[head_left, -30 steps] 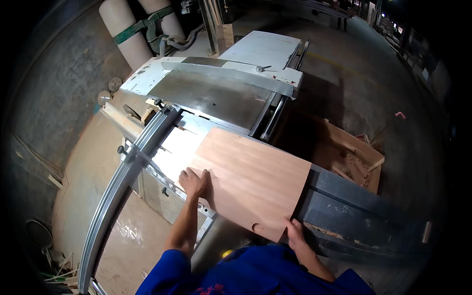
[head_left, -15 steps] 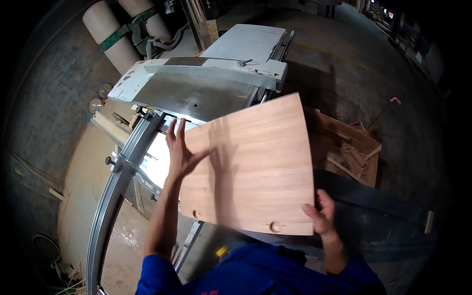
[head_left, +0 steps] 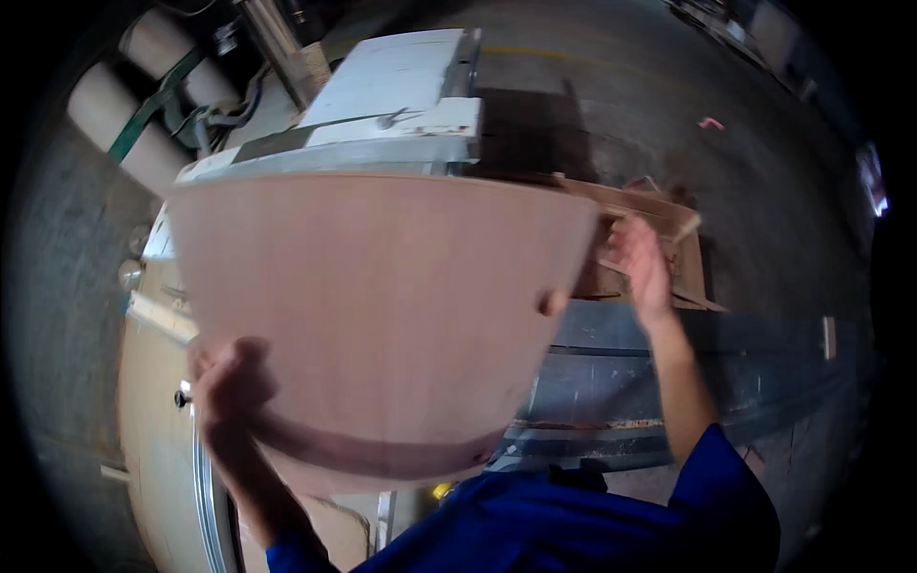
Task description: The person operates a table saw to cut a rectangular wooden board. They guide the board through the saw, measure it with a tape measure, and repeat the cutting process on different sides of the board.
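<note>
A pale wooden board (head_left: 382, 296), broad and smeared by motion, is held up in front of me. My left hand (head_left: 232, 377) is closed on its left edge, thumb lying over the face. Off the board's right side, my right hand (head_left: 642, 265) is raised with its fingers stretched out and nothing in them. One round hole (head_left: 551, 303) shows near the right edge of the board, and a smaller dark hole (head_left: 480, 453) lies near its lower right corner. A curved shadow crosses the lower part of the board's face.
Behind the board stands a table saw with a white table (head_left: 387, 76). A wooden crate (head_left: 688, 229) with scraps sits at the right, beyond a dark bench (head_left: 650, 372). Two pale dust-collector bags (head_left: 119, 124) hang at the back left. A metal rail (head_left: 206, 506) runs at the lower left.
The board has turned, so its holes now lie along the right side. My left hand has come down and gripped the left edge; my right hand has let go and risen.
</note>
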Available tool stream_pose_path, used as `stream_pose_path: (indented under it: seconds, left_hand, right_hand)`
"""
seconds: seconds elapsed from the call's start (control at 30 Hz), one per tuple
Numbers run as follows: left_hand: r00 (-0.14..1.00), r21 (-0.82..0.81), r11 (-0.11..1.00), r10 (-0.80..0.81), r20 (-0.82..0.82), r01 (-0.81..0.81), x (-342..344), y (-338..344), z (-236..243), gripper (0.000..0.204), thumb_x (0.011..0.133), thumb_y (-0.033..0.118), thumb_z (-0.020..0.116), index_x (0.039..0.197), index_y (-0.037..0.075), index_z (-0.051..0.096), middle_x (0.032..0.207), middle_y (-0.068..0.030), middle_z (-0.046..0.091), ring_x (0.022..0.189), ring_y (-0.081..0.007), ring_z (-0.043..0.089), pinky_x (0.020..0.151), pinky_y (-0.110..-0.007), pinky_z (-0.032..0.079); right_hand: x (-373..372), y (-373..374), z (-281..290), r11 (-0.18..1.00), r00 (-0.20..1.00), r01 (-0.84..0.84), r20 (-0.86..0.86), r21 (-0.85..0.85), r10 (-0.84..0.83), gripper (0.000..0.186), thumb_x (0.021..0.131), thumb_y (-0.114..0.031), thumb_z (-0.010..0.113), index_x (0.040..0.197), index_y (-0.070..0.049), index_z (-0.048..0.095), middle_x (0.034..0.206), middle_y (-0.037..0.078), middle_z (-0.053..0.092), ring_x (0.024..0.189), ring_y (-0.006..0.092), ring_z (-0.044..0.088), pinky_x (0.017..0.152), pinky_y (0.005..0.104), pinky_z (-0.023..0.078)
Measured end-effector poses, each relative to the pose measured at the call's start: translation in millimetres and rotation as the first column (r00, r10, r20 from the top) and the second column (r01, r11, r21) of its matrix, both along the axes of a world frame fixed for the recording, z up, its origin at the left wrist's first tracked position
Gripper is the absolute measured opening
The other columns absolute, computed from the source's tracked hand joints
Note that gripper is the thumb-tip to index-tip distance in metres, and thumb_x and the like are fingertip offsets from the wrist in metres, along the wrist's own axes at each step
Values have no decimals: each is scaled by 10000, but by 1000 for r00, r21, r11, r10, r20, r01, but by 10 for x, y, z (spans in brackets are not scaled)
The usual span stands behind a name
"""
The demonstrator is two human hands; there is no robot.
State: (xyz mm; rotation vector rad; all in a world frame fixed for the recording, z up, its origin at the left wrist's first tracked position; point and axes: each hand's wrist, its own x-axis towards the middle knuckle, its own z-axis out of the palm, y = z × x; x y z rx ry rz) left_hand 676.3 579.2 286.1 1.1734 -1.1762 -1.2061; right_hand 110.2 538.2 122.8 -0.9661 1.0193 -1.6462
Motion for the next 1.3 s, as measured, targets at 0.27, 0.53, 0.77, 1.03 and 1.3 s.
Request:
stream_pose_path:
  seconds: [0.27, 0.53, 0.77, 1.03, 1.3]
  left_hand:
    - [843, 20, 863, 497, -207, -504, 724, -131, -1291, 851, 1022, 558, 577, 1555, -65, 351, 1601, -176, 383, 1440, -289, 381, 1227, -415, 253]
    - [611, 323, 823, 564, -555, -467, -321, -509, -2708, 660, 1079, 507, 484, 1453, -36, 494, 1419, -160, 594, 1264, -264, 591, 1100, -382, 461]
    - [756, 434, 702, 651, -70, -565, -418, -1209, -2907, 558, 1035, 427, 621, 1173, -112, 646, 1039, -149, 714, 863, -217, 686, 768, -343, 553]
    - [631, -118, 925, 335, 699, -360, -483, -1345, -3073, 736, 877, 273, 782, 1437, -77, 456, 1383, -328, 505, 1294, -466, 465, 1128, -543, 360]
    - [628, -244, 928, 370, 684, -282, -623, -2034, -3349, 798, 853, 350, 801, 1446, -66, 466, 1560, -324, 361, 1487, -531, 264, 1212, -529, 297]
  right_hand:
    - [1453, 630, -679, 905, 611, -316, 791, 284, -35, 981, 909, -881, 328, 1531, -137, 465, 1470, 163, 553, 1330, 310, 546, 1133, 503, 419]
    - [925, 253, -1481, 835, 949, -191, 315, 517, 22, 522, 1050, -385, 601, 1456, -68, 516, 1400, 85, 608, 1286, 241, 582, 1072, 432, 483]
    - [1199, -1161, -1737, 903, 997, 0, 75, 430, -36, 246, 1020, -236, 659, 1174, -45, 670, 1109, 32, 691, 1022, 145, 640, 892, 306, 520]
    - [1315, -2289, -2236, 890, 977, 90, 133, 446, -166, 387, 1009, -255, 675, 1290, 9, 638, 1217, 86, 685, 1089, 211, 649, 953, 344, 526]
    - [1517, -2905, -2435, 892, 988, 34, 121, 450, -98, 482, 1034, -304, 634, 1391, 13, 560, 1306, 118, 643, 1142, 264, 639, 948, 380, 548]
